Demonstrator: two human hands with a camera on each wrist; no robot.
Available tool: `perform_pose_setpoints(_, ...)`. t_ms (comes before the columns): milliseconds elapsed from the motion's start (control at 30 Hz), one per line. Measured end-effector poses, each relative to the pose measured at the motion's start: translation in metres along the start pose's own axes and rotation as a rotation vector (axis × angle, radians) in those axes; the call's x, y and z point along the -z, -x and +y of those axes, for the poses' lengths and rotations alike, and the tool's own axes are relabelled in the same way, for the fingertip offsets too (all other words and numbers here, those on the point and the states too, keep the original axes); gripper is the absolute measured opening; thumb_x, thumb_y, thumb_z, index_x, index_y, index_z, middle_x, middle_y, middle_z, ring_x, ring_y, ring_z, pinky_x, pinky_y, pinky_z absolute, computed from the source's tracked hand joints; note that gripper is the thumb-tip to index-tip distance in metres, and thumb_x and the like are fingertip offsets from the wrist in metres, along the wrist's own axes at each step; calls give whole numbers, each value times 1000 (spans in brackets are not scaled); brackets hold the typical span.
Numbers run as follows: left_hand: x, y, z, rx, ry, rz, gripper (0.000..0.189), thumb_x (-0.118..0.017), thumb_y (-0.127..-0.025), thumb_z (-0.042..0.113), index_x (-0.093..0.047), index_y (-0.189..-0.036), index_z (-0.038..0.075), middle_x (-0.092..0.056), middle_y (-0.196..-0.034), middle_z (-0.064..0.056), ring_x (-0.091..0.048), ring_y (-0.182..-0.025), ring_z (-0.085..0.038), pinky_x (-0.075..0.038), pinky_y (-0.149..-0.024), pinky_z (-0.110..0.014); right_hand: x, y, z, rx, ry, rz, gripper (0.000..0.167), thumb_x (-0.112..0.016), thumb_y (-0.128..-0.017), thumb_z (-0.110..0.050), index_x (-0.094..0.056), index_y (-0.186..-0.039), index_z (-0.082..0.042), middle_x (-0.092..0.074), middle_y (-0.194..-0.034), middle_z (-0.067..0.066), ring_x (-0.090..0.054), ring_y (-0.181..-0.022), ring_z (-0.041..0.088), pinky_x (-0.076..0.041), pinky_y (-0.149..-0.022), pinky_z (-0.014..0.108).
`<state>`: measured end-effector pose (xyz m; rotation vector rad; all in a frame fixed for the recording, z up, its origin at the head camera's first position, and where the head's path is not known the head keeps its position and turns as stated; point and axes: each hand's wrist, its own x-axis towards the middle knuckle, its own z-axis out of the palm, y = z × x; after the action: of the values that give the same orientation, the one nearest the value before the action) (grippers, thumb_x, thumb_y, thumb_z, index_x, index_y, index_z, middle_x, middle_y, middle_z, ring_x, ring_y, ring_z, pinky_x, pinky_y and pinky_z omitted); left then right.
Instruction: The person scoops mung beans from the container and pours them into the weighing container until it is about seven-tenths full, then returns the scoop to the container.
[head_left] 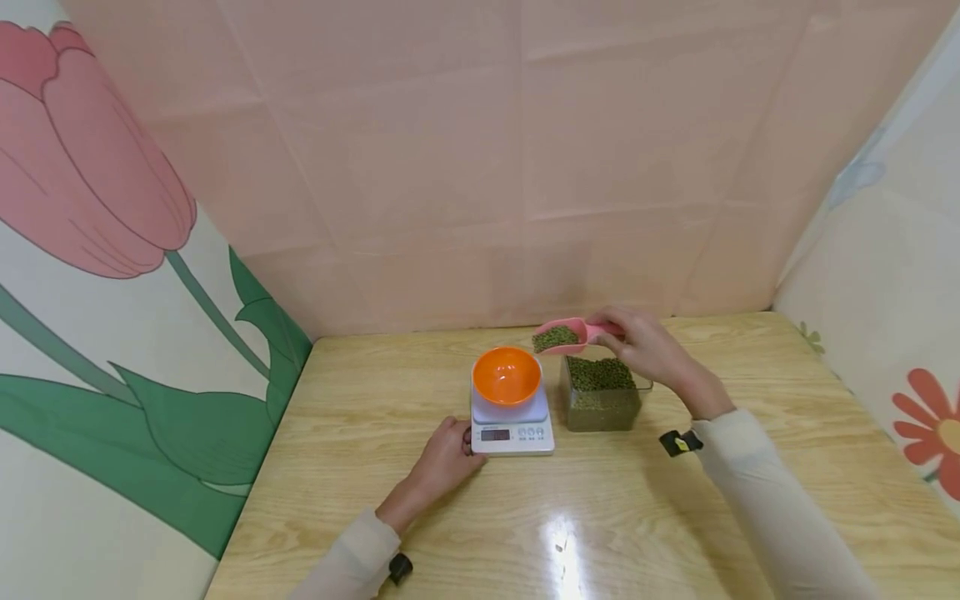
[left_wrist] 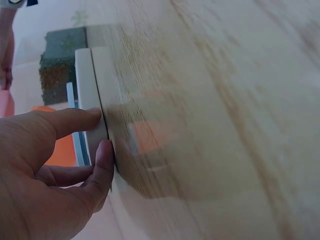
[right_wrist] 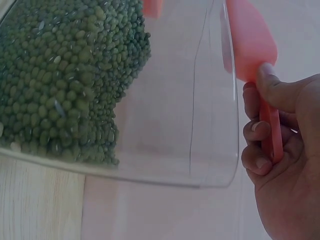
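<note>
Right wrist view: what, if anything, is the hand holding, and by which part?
The right hand holds the pink plastic scoop by its narrow handle, fingers curled round it and thumb where the handle joins the scoop's head.

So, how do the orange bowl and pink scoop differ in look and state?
The bowl is orange and round; the scoop is pink with a handle. The bowl sits on the scale, while the right hand holds the scoop. The scoop carries green beans; the bowl shows none. Both are open-topped.
</note>
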<state>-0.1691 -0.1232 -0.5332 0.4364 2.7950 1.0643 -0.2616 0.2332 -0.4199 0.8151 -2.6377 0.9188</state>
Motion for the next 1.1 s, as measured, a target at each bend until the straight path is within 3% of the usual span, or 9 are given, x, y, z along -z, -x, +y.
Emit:
perform_pose_setpoints(533, 0, 1, -1, 4, 24, -6, 42, -83, -92, 13, -71, -131, 3, -60, -101, -3, -47, -92, -18, -42, -73, -24, -10, -11, -4, 28, 5, -61, 19, -75, -99, -10, -74, -116, -4, -74, -103, 7, -60, -81, 18, -54, -74, 34)
perform_pose_setpoints(1100, 0, 1, -2, -9, 21, 0, 38, -84, -90, 12, -74, -127, 5, -61, -100, -2, -47, -93, -18, -42, -75, -25, -16, -20, -12, 33, 48, -115, 20, -73, -100, -10, -75, -119, -2, -75, -108, 12, -68, -94, 24, -58, -85, 47)
